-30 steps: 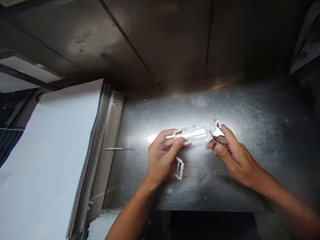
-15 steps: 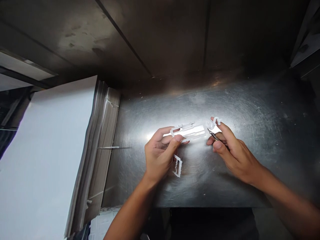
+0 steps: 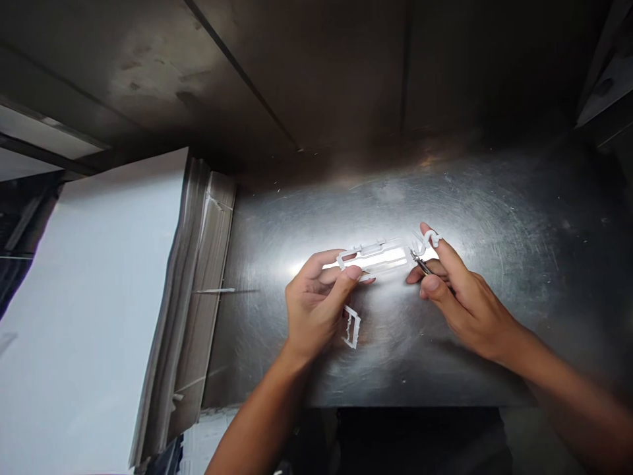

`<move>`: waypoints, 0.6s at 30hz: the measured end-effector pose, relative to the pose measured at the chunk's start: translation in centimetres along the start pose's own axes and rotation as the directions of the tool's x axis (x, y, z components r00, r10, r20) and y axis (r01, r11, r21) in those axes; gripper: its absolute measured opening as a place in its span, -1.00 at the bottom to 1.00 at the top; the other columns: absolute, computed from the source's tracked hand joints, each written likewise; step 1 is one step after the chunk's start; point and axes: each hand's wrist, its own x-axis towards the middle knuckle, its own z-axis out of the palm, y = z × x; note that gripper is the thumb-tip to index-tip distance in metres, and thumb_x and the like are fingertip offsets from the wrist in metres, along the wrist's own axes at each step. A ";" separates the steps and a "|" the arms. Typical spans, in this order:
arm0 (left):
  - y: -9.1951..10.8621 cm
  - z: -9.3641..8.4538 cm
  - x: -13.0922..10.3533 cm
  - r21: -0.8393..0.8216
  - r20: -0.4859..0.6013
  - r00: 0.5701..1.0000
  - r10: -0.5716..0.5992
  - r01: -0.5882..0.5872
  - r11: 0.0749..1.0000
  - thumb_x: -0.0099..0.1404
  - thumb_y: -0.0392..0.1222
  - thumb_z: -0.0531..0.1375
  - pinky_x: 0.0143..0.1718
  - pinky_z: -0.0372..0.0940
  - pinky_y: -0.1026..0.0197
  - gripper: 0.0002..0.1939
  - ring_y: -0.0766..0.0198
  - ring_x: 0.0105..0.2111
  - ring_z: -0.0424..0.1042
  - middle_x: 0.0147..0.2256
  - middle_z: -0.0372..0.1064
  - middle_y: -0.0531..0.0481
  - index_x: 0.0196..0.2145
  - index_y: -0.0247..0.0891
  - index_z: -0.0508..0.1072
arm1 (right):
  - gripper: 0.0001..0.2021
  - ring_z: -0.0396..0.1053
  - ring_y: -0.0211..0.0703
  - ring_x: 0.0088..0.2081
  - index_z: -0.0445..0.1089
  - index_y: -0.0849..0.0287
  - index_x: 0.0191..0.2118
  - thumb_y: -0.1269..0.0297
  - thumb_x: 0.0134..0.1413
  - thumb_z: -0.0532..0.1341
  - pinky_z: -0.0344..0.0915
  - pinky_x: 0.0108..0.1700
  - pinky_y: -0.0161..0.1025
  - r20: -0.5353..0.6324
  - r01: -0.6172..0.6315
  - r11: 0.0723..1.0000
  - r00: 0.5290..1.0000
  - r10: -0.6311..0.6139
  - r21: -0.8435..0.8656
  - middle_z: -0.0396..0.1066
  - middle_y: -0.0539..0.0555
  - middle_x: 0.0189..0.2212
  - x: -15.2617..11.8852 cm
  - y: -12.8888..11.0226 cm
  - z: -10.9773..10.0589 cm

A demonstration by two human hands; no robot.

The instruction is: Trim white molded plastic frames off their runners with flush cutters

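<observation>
My left hand point(image 3: 319, 297) pinches the left end of a white plastic frame point(image 3: 373, 248) between thumb and fingers. A smaller white frame piece point(image 3: 353, 328) hangs below the same palm. My right hand point(image 3: 457, 290) grips a small metal tool point(image 3: 421, 263), its tip at the right end of the long frame. A curved white hook point(image 3: 431, 237) rests against my raised right index finger. Whether the hook joins the frame, I cannot tell.
Under both hands lies a scratched metal table point(image 3: 395, 369). On the left stands a tall stack of white sheets point(image 3: 109, 284) with layered edges. A pale strip point(image 3: 215, 290) sticks out from the stack's side.
My right index finger has lifted and straightened slightly beside the hook. The tool has shifted a little at the frame's end. My left hand has hardly moved.
</observation>
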 end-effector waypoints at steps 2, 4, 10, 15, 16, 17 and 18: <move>0.0 0.0 0.0 -0.007 0.001 1.000 -0.003 0.003 1.000 0.49 -0.08 0.51 -0.15 0.63 0.26 -0.76 0.17 -0.27 0.77 -0.25 0.75 -0.11 -0.03 -0.23 0.63 | -0.30 0.51 -0.09 -0.25 -0.16 -0.10 0.75 -0.18 0.80 0.07 0.43 -0.19 -0.17 -0.007 0.006 1.000 1.000 -0.006 -0.008 0.58 0.02 -0.06 0.0 0.1 0.0; 0.0 0.1 0.0 -0.016 0.003 1.000 -0.001 0.001 1.000 0.49 -0.09 0.51 -0.14 0.63 0.27 -0.77 0.19 -0.27 0.77 -0.23 0.76 -0.11 -0.03 -0.23 0.64 | -0.30 0.51 -0.09 -0.25 -0.15 -0.12 0.74 -0.19 0.80 0.07 0.43 -0.21 -0.17 -0.003 0.010 1.000 1.000 -0.010 -0.014 0.59 0.02 -0.06 0.1 0.1 0.0; 0.0 0.1 0.1 -0.019 0.000 1.000 0.004 -0.004 1.000 0.50 -0.11 0.51 -0.12 0.63 0.30 -0.79 0.22 -0.27 0.77 -0.23 0.76 -0.09 -0.04 -0.22 0.64 | -0.20 0.53 -0.06 -0.26 -0.24 0.08 0.75 -0.25 0.78 0.05 0.43 -0.27 -0.17 -0.008 0.018 0.999 1.000 -0.019 -0.051 0.60 0.07 -0.06 0.1 0.0 -0.2; -0.1 0.0 0.0 -0.015 0.014 1.000 -0.011 0.011 1.000 0.51 -0.11 0.50 -0.09 0.62 0.30 -0.79 0.22 -0.25 0.77 -0.22 0.76 -0.09 -0.02 -0.22 0.64 | -0.15 0.54 -0.07 -0.26 -0.32 0.14 0.75 -0.26 0.79 0.04 0.40 -0.36 -0.21 -0.007 0.031 0.996 0.999 -0.032 -0.083 0.58 0.07 -0.08 0.0 0.1 0.0; -0.1 0.0 -0.1 -0.019 0.017 1.000 -0.015 0.016 1.000 0.51 -0.11 0.50 -0.08 0.63 0.29 -0.79 0.22 -0.25 0.77 -0.22 0.76 -0.09 -0.02 -0.21 0.64 | -0.14 0.51 -0.09 -0.32 -0.35 0.16 0.75 -0.25 0.79 0.05 0.38 -0.39 -0.22 -0.010 0.033 0.995 0.999 -0.034 -0.090 0.56 0.03 -0.15 -0.1 0.1 0.1; -0.1 0.0 -0.1 -0.023 0.019 1.000 -0.021 0.021 1.000 0.51 -0.11 0.50 -0.07 0.63 0.28 -0.79 0.21 -0.24 0.77 -0.21 0.76 -0.09 -0.02 -0.21 0.64 | -0.13 0.46 -0.12 -0.38 -0.38 0.18 0.75 -0.23 0.79 0.05 0.35 -0.42 -0.22 -0.014 0.035 0.995 0.999 -0.036 -0.097 0.50 -0.02 -0.24 -0.1 0.1 0.1; -0.1 0.0 -0.1 -0.027 0.020 0.999 -0.025 0.025 0.999 0.51 -0.11 0.49 -0.07 0.63 0.27 -0.79 0.21 -0.24 0.77 -0.21 0.76 -0.09 -0.02 -0.21 0.64 | -0.13 0.40 -0.14 -0.44 -0.41 0.21 0.74 -0.22 0.80 0.04 0.32 -0.44 -0.23 -0.022 0.039 0.994 0.999 -0.042 -0.106 0.42 -0.08 -0.33 -0.1 0.1 0.2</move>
